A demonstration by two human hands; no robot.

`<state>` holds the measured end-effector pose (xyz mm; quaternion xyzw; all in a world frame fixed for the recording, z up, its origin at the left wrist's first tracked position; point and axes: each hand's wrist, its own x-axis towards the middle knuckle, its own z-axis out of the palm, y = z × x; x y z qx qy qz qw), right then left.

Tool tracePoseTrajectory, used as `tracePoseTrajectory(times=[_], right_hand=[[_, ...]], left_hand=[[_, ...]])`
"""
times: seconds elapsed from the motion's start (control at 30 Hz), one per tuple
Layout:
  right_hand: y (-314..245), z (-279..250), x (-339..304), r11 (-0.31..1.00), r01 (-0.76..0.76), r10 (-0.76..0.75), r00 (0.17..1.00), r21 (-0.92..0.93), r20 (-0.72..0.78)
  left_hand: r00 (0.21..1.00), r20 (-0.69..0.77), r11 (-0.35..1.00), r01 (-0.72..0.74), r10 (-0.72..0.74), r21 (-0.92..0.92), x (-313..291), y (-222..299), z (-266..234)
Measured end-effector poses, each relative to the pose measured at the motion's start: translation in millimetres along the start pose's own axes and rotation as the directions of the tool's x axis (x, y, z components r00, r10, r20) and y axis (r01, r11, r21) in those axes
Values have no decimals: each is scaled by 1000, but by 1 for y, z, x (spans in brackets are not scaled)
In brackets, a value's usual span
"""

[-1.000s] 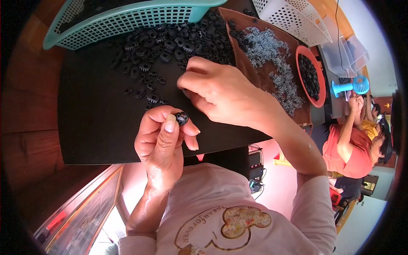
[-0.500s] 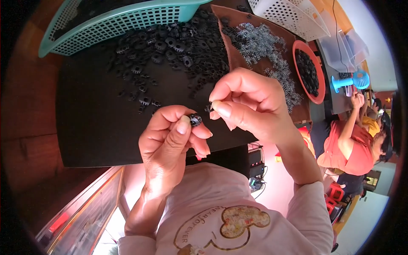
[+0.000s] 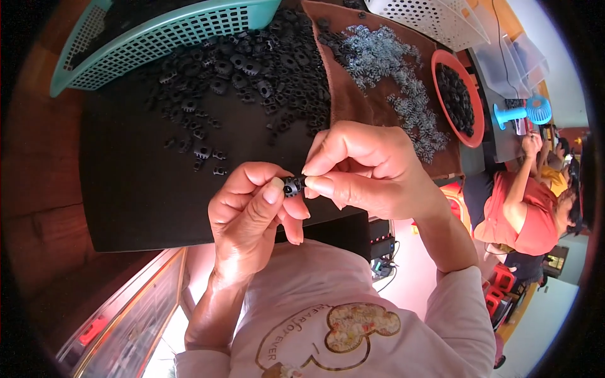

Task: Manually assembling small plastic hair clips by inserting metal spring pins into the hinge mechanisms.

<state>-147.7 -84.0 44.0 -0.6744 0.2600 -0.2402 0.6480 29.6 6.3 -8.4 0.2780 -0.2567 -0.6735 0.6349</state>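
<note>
In my left hand (image 3: 249,211) a small black plastic cord-lock body (image 3: 291,187) is pinched between thumb and forefinger, its round hole showing. My right hand (image 3: 368,167) is closed in a pinch on a small dark piece (image 3: 304,181), held right against the body's right end. Fingertips hide most of that piece, so whether it sits inside the body I cannot tell. Beyond my hands a heap of loose black cord-lock pieces (image 3: 242,79) covers the far part of the black tabletop (image 3: 142,208). A few pieces lie scattered nearer my left hand.
Silvery small springs (image 3: 384,60) are piled on a brown cloth (image 3: 356,104) at the far right. Beside them stands a red bowl (image 3: 478,123) of black pieces. A green basket (image 3: 170,38) and a white basket (image 3: 428,22) are behind. Past a blue fan (image 3: 535,111), people sit at right.
My right hand has moved left and down, bringing its small piece from a gap away up to the cord-lock body. My left hand keeps its grip nearly in place.
</note>
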Motion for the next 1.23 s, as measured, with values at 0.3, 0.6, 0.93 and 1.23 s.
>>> tracePoseTrajectory(times=[0.3, 0.6, 0.93, 1.23], right_hand=[[-3, -5, -2, 999, -36, 37, 999, 22, -11], [0, -5, -1, 1000, -13, 13, 1000, -24, -3], [-2, -5, 0, 997, -78, 78, 997, 20, 16], [-1, -4, 2, 947, 133, -121, 991, -291, 58]], left_hand=[[1000, -27, 999, 7, -6, 38, 2, -3, 3], [1000, -27, 999, 3, -2, 41, 2, -3, 3], [999, -35, 998, 16, -14, 68, 1, -2, 2], [1000, -15, 998, 7, -6, 68, 1, -2, 1]])
